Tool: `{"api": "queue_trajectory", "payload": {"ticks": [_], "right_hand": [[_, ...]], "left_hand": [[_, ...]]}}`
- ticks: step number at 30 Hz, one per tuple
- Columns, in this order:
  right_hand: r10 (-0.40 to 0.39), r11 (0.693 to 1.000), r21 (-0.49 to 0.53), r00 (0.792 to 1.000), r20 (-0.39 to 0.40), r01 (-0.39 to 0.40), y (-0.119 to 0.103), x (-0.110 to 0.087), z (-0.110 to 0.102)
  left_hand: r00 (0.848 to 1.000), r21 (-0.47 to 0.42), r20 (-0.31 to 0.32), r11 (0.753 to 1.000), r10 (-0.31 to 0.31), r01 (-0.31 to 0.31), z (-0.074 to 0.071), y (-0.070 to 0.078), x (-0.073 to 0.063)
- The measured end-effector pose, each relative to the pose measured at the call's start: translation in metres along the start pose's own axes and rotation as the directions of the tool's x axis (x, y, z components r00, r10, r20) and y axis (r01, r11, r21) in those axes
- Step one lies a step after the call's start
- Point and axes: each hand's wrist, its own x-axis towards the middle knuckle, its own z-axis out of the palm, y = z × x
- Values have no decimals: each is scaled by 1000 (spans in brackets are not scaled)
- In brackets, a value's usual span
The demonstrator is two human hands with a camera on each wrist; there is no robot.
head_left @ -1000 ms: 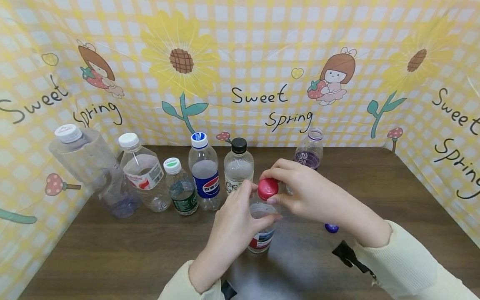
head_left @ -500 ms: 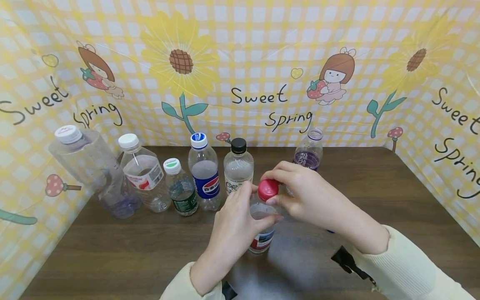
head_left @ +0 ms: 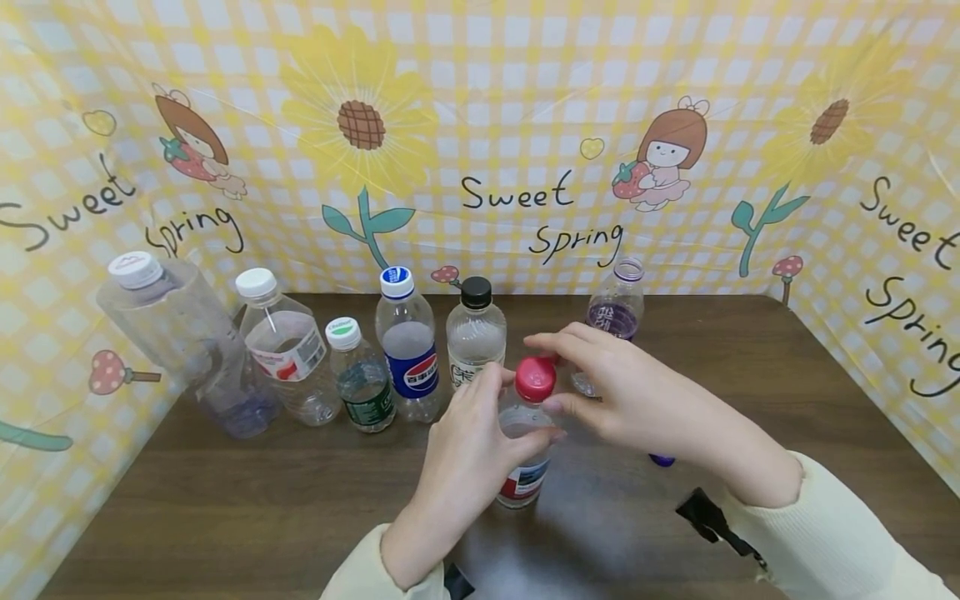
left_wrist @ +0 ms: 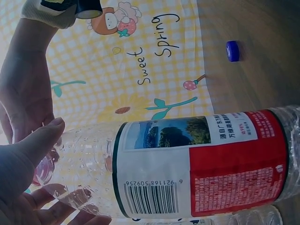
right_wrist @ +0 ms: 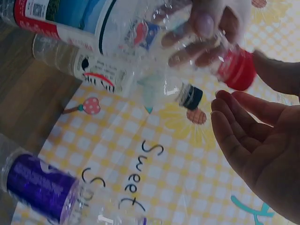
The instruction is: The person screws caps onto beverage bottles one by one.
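Observation:
A clear plastic water bottle with a red and white landscape label stands upright on the table in front of me. My left hand grips it around the upper part, thumb on the near side. The red cap sits on its neck. Right beside that cap is my right hand, its fingers spread. In the right wrist view the right thumb lies close to the cap, possibly touching, while the other fingers are off it. The left wrist view shows the bottle's barcode label and the left thumb across its shoulder.
Along the back left stand several capped bottles, among them a Pepsi bottle and a black-capped bottle. An uncapped purple-label bottle stands behind my right hand. A purple-blue cap lies on the table. A patterned cloth walls the back.
My right hand pinched the red cap and turned it slightly; now its fingers have spread off the cap and the hand has shifted a little right. The left hand keeps its grip.

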Motion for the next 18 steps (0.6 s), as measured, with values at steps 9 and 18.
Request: {"api": "queue_trajectory", "payload": {"ticks": [9,18], "right_hand": [[103,991,-69,989,-103,-110,25,-25,-15],[233,964,-112,968,-90,-242,58,-60,-10]], "left_hand": [[996,-24,33,996,-81,82,0,3,1],[995,-37,9,994,-98,98,2,3,4]]}}
